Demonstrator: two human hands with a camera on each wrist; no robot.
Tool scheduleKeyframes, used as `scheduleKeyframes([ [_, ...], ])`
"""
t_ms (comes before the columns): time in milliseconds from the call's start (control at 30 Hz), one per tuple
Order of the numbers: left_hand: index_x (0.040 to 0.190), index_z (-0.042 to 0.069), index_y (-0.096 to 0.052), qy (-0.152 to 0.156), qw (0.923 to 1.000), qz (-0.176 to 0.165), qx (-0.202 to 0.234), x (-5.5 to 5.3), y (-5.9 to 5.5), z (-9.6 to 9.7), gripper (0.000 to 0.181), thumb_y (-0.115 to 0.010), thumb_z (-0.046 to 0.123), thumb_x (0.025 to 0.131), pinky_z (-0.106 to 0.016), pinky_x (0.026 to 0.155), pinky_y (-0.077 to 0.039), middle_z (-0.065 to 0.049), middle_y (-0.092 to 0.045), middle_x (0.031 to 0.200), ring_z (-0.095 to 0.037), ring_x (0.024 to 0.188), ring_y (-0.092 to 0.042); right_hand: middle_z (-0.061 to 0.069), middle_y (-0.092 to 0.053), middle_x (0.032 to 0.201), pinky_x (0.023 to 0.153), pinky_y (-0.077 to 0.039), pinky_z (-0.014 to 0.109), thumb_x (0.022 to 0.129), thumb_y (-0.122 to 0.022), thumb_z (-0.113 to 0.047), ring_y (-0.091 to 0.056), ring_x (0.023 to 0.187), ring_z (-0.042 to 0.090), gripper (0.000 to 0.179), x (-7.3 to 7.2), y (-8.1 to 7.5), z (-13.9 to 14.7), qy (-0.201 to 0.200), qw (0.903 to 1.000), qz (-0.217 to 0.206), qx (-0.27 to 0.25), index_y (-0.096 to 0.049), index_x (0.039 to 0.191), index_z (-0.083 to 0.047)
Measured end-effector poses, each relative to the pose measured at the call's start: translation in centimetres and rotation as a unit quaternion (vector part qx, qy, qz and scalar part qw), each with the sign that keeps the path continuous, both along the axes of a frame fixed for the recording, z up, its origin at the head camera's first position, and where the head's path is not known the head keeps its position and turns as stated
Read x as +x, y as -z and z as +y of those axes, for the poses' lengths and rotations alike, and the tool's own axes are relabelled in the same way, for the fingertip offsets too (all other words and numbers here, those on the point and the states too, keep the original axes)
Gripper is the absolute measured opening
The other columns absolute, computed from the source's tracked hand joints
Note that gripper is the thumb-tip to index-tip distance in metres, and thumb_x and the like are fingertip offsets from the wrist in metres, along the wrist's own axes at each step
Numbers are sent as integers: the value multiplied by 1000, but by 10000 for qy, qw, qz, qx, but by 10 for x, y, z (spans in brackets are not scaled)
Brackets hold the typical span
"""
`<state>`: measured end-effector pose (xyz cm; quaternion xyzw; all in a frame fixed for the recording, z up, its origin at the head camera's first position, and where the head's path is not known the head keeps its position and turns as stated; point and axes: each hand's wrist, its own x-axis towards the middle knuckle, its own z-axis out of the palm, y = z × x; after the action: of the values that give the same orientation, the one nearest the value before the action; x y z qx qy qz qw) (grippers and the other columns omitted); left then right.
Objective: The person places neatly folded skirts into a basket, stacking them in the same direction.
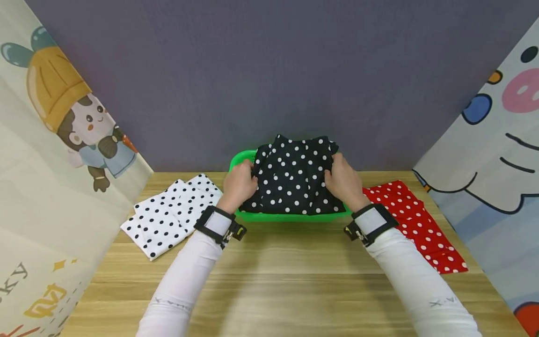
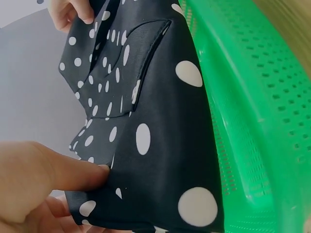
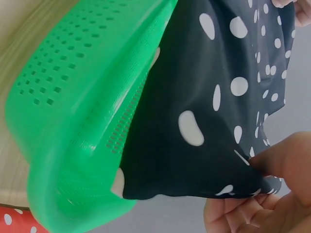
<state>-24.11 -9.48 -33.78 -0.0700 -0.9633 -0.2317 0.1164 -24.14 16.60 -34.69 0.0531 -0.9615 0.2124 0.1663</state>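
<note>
Both hands hold up a black cloth with white polka dots [image 1: 290,178] over a green perforated plastic basket [image 1: 290,217]. My left hand [image 1: 240,185] pinches the cloth's left side, thumb on the near face in the left wrist view. The right hand [image 1: 346,181] pinches its right side between thumb and curled fingers. In the left wrist view a stitched, pocket-like flap [image 2: 124,68] shows on the cloth. Its lower edge hangs at the basket's opening; in the right wrist view the basket's inside wall [image 3: 116,131] shows beside it. The cloth hides most of the basket's interior.
A folded white cloth with black dots [image 1: 172,215] lies on the wooden table [image 1: 290,281] at the left. To the right lies a folded red cloth with white dots [image 1: 414,224]. A grey wall [image 1: 278,70] stands behind the basket, with printed cartoon panels on both sides.
</note>
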Motion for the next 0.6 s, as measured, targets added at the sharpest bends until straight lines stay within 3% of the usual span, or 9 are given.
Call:
scheduleKeyframes([
  [233,114,5,-58,-54,9996,-247,-142,-18,-1,4,34,-59,9,81,-42,58,-50,-13,-64,104,-30,85,-62,26,-54,110,70,-48,53,88,-51,-12,-58,88,43,42,-16,-3,-1,126,9995,-288,-14,-39,124,8],
  [467,86,6,-58,1,9987,-477,-171,-33,3,9,14,-55,2,73,-30,47,-36,-10,-60,77,-23,63,-53,26,-53,114,72,-47,55,89,-48,-14,-57,93,45,44,-29,0,-1,250,9968,-752,56,-37,126,7],
  [600,83,8,-56,-87,9973,-710,-185,-40,6,12,12,-58,4,72,-29,47,-35,-9,-59,78,-22,64,-51,27,-56,111,69,-47,54,89,-47,-15,-58,89,45,46,-35,1,0,305,9941,-1042,76,-36,129,5],
])
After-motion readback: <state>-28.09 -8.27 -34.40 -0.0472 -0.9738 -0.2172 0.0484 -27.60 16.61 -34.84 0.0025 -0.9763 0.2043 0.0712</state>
